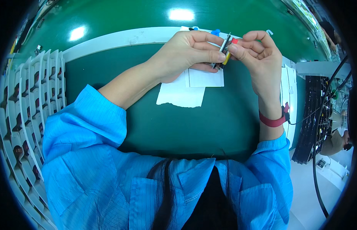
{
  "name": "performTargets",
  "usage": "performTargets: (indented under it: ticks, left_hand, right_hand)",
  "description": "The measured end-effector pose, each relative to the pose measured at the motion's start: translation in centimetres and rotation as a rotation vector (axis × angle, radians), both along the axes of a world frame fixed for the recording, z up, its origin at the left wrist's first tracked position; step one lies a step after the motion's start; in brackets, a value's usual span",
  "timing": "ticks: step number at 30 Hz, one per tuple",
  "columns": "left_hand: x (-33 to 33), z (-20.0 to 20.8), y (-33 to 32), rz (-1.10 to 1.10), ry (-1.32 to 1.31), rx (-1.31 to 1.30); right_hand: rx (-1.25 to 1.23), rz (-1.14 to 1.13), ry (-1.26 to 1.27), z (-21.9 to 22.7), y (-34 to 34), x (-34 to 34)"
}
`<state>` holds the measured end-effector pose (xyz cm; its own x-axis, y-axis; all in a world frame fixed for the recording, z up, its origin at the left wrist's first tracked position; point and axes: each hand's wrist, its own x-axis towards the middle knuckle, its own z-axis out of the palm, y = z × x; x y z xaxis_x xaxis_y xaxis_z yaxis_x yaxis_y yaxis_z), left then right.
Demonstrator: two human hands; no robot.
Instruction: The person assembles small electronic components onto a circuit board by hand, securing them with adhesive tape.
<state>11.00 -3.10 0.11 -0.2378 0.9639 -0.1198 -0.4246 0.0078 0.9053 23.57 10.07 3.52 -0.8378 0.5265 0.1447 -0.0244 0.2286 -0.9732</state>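
Where the left hand (189,49) closes its grip: thin circuit board (225,43), tilted, between thumb and fingers.
Right hand's (262,57) grip: pinching a red piece (235,40) just beside the board.

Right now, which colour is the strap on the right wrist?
The strap is dark red, shown in the head view.

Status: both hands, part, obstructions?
Left hand grips small assembly, partly covering it. Right hand pinches red piece beside it. White paper below, on green table.
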Motion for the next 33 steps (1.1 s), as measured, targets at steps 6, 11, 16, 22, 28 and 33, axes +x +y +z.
performTargets:
  ticks: [6,11,16,22,28,33]
  left_hand:
    - [0.1,-0.2,-0.1,-0.008,0.044,0.011]
    - [0.2,-0.3,0.0,0.006,0.061,0.022]
    - [0.2,-0.4,0.0,0.014,0.069,0.036]
    - [1.3,-0.6,-0.5,0.086,0.252,0.091]
    - [2.2,-0.8,-0.5,0.162,0.418,0.123]
    - [1.8,-1.1,-0.1,0.029,0.268,0.075]
  right_hand:
    - [0.037,-0.010,0.028,-0.6,0.1,-0.1]
    - [0.030,-0.006,0.039,-0.7,0.0,-0.1]
    - [0.022,0.006,0.043,-0.9,0.1,-0.3]
    - [0.027,-0.024,0.071,-1.2,-0.3,-0.4]
    - [-0.112,-0.048,0.006,-1.4,-0.9,-0.4]
    - [-0.281,0.018,-0.017,-1.4,0.4,-0.1]
